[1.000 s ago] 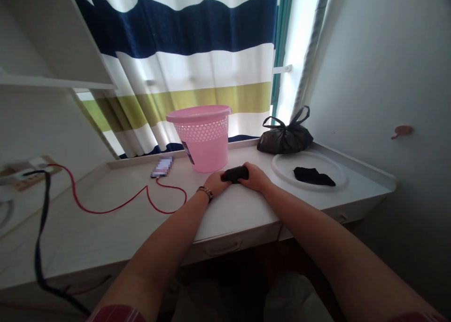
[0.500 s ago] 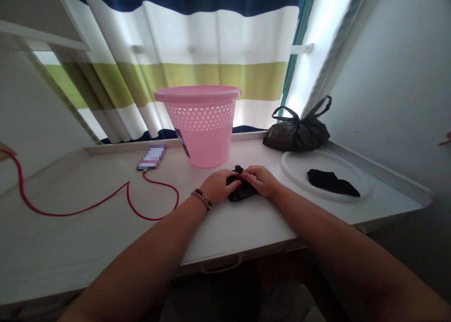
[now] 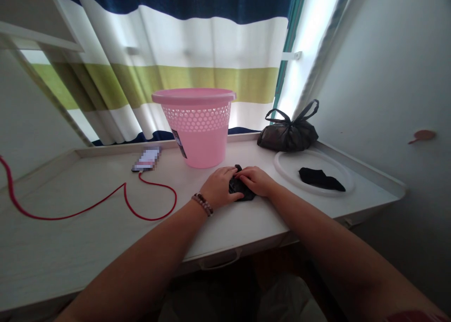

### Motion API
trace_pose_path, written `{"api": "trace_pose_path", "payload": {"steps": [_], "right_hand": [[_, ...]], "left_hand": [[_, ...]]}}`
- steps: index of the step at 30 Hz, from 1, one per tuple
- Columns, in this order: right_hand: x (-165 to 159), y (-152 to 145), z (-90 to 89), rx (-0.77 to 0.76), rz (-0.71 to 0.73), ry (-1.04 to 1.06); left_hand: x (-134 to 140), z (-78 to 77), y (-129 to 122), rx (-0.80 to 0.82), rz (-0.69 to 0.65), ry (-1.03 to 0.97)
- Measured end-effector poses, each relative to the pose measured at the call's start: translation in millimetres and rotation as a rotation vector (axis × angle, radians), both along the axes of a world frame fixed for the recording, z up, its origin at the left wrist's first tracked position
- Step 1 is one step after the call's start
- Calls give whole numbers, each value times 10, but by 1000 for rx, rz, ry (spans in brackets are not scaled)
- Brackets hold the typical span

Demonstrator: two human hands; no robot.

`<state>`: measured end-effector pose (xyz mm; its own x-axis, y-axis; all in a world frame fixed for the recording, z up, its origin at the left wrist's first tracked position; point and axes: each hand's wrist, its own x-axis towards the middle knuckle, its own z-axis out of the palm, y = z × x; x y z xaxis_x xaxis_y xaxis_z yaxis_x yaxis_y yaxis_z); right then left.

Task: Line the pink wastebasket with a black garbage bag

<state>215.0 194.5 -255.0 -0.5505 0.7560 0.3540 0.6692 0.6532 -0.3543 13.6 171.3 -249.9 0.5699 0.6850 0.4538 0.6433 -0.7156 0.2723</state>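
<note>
The pink basket point(image 3: 197, 124) stands upright near the back of the white worktop point(image 3: 148, 251), and just in front of it, slightly to its right, a crumpled black bundle point(image 3: 242, 190) lies on the surface beneath both hands. The left hand point(image 3: 219, 189) is spread over the bundle's left side, open, its thumb set apart across the near part; the right hand point(image 3: 258, 181) rests on the upper right side with its fingers bent, and whether they pinch the material cannot be told, since the left hand's fingers partly cover that spot. One second ago the bundle was a compact dark roll clasped between the two hands; half a second ago it already lay lower and wider, with the fingertips gathered at its middle. Since then the left hand has flattened over it and its thumb has moved down toward the near edge. The view has shifted a little too, bringing the pink wall hook point(image 3: 424, 135), far to the right of the basket, more fully into sight. The rest keeps its place: the phone point(image 3: 147, 159) left of the basket with its red cable point(image 3: 160, 218) looping in front, the tied black bag point(image 3: 289, 136) to the basket's right, and, nearer than that bag, the white ring point(image 3: 280, 169) with a flat black piece point(image 3: 320, 179) lying largely within it. Behind the basket hangs the striped curtain point(image 3: 211, 44).
</note>
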Motion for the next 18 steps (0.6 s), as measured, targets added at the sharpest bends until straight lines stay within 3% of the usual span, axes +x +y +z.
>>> {"api": "trace_pose_path", "payload": {"steps": [5, 11, 18], "right_hand": [[-52, -36, -4, 15, -5, -145], [-3, 47, -82, -157, -2, -148], [105, 294, -85, -273, -64, -175]], "left_hand": [[213, -71, -151, -59, 52, 79], [255, -198, -115, -192, 101, 228], [215, -106, -195, -186, -2, 348]]}}
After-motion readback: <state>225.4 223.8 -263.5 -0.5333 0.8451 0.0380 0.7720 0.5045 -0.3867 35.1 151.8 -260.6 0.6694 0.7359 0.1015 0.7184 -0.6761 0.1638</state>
